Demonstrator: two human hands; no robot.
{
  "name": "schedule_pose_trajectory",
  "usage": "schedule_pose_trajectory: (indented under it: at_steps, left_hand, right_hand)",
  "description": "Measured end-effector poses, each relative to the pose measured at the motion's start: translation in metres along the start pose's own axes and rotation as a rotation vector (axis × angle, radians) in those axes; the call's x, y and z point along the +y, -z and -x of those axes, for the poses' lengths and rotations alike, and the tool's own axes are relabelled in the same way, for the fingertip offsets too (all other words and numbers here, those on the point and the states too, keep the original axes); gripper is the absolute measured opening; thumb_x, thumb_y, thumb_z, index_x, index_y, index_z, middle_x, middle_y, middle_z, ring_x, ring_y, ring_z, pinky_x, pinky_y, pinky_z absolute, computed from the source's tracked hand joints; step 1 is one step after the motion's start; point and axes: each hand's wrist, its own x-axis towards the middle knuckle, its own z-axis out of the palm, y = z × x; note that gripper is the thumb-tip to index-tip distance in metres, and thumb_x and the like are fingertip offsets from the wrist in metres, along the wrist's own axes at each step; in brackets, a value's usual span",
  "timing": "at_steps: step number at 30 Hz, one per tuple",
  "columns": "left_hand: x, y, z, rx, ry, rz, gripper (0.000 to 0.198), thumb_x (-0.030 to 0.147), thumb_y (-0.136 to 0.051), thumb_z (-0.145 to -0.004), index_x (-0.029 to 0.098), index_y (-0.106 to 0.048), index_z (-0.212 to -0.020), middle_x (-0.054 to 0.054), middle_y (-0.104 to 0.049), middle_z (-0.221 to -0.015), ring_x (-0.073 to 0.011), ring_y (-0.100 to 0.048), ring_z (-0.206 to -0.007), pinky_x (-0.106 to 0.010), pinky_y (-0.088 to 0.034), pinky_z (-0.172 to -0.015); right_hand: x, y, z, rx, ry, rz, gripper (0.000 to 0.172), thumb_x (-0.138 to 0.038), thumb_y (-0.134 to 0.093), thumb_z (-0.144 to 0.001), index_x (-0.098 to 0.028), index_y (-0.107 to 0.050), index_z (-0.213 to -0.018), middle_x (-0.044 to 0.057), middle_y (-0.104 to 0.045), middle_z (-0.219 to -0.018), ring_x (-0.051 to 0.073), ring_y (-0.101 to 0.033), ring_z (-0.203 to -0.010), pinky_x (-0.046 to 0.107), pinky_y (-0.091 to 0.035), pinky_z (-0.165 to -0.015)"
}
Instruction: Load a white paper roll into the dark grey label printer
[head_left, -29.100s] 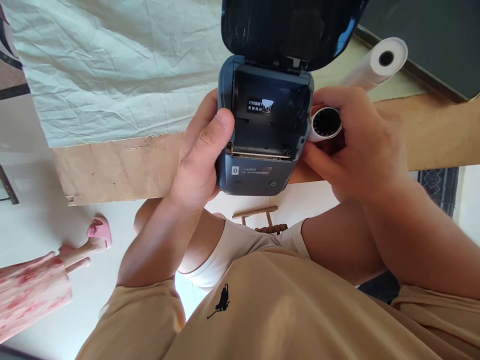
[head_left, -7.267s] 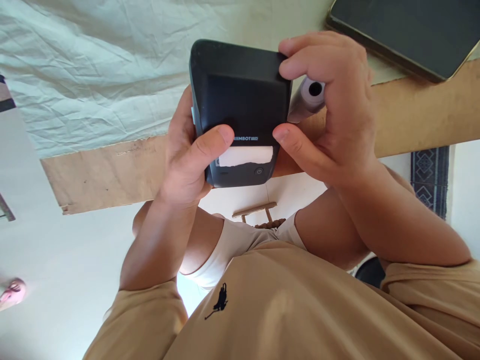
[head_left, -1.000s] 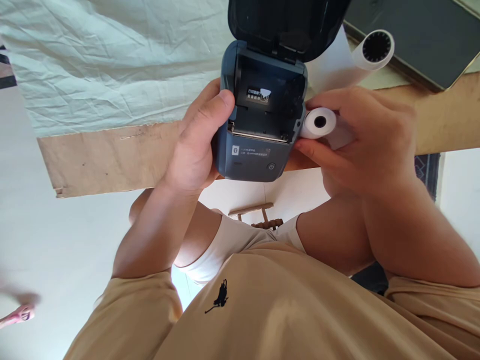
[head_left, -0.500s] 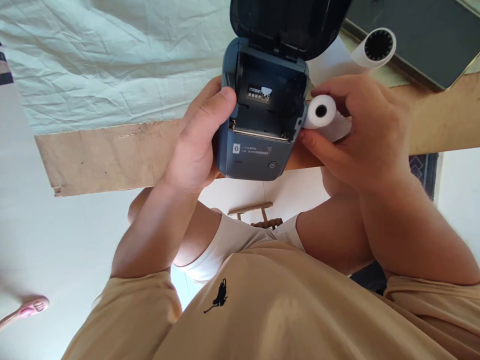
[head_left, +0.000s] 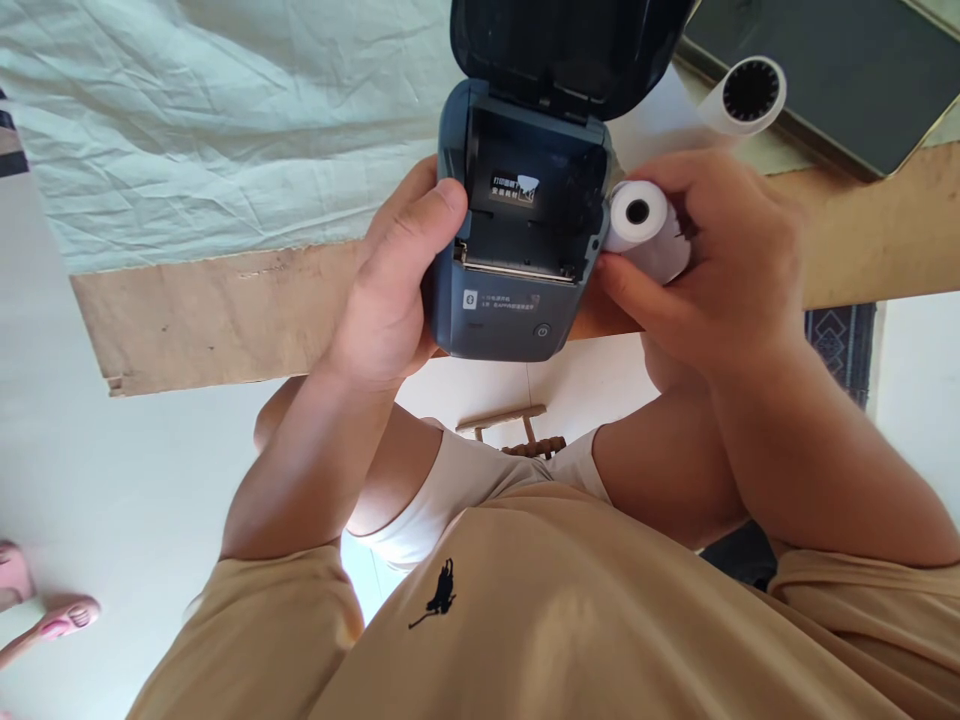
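Note:
My left hand is closed around the left side of a dark blue label printer, thumb on its edge. The printer's black lid stands raised, and a printed sticker shows inside its bare paper bay. Between its fingers and thumb, my right hand grips a small white paper roll with a dark core hole. The roll is beside the printer's right wall, outside the bay; whether the two touch I cannot tell. A loose flap of paper bends out on the roll's right.
Behind my right hand lies another white roll with a large dark end. A dark flat tray sits at the far right. Pale green cloth covers the wooden table. A person's feet in pink slippers show on the floor at left.
The printer has shifted slightly left. My right hand has moved a little left with the paper roll, which is turned slightly. A second pink slipper has come into view at lower left.

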Motion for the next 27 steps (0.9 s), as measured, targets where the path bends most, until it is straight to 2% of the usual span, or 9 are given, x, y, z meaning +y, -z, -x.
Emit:
schedule_pose_trajectory:
  at_steps: [2,6,8,10,12,15,19,23,27]
  left_hand:
    - [-0.0024,-0.0004,-0.0006,0.036,-0.036,0.040,0.021,0.049,-0.075,-0.090,0.028,-0.071,-0.092,-0.005,-0.072,-0.097,-0.0303,-0.077,-0.105,-0.033,-0.053,-0.064]
    - [-0.0047,-0.0016,-0.0002,0.065,-0.056,0.081,0.021,0.047,-0.069,-0.094,0.026,-0.072,-0.094,-0.006,-0.070,-0.093,-0.0295,-0.077,-0.103,-0.033,-0.050,-0.063]
    - [-0.0027,-0.0016,0.0009,0.061,-0.029,0.048,0.018,0.044,-0.073,-0.092,0.027,-0.072,-0.092,-0.005,-0.070,-0.093,-0.0288,-0.076,-0.098,-0.035,-0.051,-0.066]
    - [0.0002,-0.0013,0.0017,0.072,-0.016,0.027,0.021,0.046,-0.080,-0.087,0.027,-0.071,-0.088,-0.005,-0.069,-0.089,-0.0272,-0.073,-0.087,-0.037,-0.051,-0.065]
    - [0.0023,-0.0010,0.0019,0.070,0.001,0.015,0.024,0.045,-0.085,-0.084,0.027,-0.070,-0.086,-0.004,-0.067,-0.087,-0.0254,-0.070,-0.081,-0.037,-0.052,-0.065]
    - [0.0028,-0.0012,0.0011,0.052,0.006,0.014,0.025,0.048,-0.083,-0.086,0.026,-0.071,-0.088,-0.005,-0.068,-0.089,-0.0233,-0.069,-0.077,-0.035,-0.053,-0.064]
    - [0.0018,-0.0021,-0.0001,0.043,0.009,-0.010,0.028,0.051,-0.082,-0.087,0.025,-0.070,-0.089,-0.006,-0.071,-0.091,-0.0228,-0.071,-0.075,-0.035,-0.054,-0.062]
    - [0.0033,-0.0029,-0.0020,0.064,0.037,-0.001,0.030,0.052,-0.085,-0.083,0.027,-0.070,-0.090,-0.004,-0.070,-0.085,-0.0230,-0.070,-0.073,-0.035,-0.051,-0.058]
    - [0.0042,-0.0019,-0.0043,0.056,0.032,-0.002,0.032,0.053,-0.087,-0.080,0.026,-0.070,-0.086,-0.004,-0.073,-0.086,-0.0235,-0.072,-0.076,-0.034,-0.049,-0.058]
  right_hand:
    - [-0.0017,-0.0029,-0.0021,0.055,0.035,0.016,0.024,-0.034,-0.070,-0.088,-0.028,-0.071,-0.111,0.004,-0.068,-0.102,0.018,-0.067,-0.093,0.033,-0.054,-0.078]
    - [-0.0045,-0.0063,-0.0044,0.090,0.052,0.010,0.021,-0.028,-0.066,-0.090,-0.028,-0.069,-0.110,0.004,-0.067,-0.105,0.018,-0.068,-0.099,0.034,-0.054,-0.083]
    - [-0.0041,-0.0061,-0.0042,0.078,0.064,-0.011,0.029,-0.024,-0.065,-0.085,-0.029,-0.065,-0.114,0.002,-0.071,-0.107,0.017,-0.069,-0.099,0.033,-0.054,-0.082]
    - [-0.0021,-0.0053,-0.0036,0.075,0.082,-0.026,0.044,-0.020,-0.063,-0.079,-0.031,-0.060,-0.122,0.000,-0.073,-0.112,0.017,-0.070,-0.098,0.032,-0.054,-0.080]
    - [0.0007,-0.0044,-0.0028,0.053,0.111,-0.016,0.053,-0.018,-0.059,-0.076,-0.031,-0.056,-0.127,0.000,-0.073,-0.116,0.017,-0.070,-0.099,0.033,-0.056,-0.081]
    - [0.0032,-0.0041,-0.0020,0.013,0.125,0.037,0.042,-0.024,-0.063,-0.082,-0.030,-0.061,-0.124,0.003,-0.070,-0.113,0.020,-0.069,-0.102,0.034,-0.059,-0.083]
    - [0.0030,-0.0047,-0.0013,0.027,0.070,0.061,0.032,-0.029,-0.066,-0.088,-0.031,-0.066,-0.121,0.004,-0.065,-0.108,0.018,-0.068,-0.100,0.033,-0.060,-0.084]
    - [0.0017,-0.0045,-0.0020,0.057,0.070,0.012,0.040,-0.027,-0.064,-0.086,-0.029,-0.062,-0.125,0.003,-0.069,-0.111,0.016,-0.067,-0.096,0.031,-0.056,-0.078]
    - [-0.0024,-0.0009,-0.0051,0.173,0.092,-0.188,0.043,-0.024,-0.064,-0.086,-0.023,-0.058,-0.129,0.007,-0.064,-0.114,0.015,-0.065,-0.096,0.030,-0.052,-0.076]
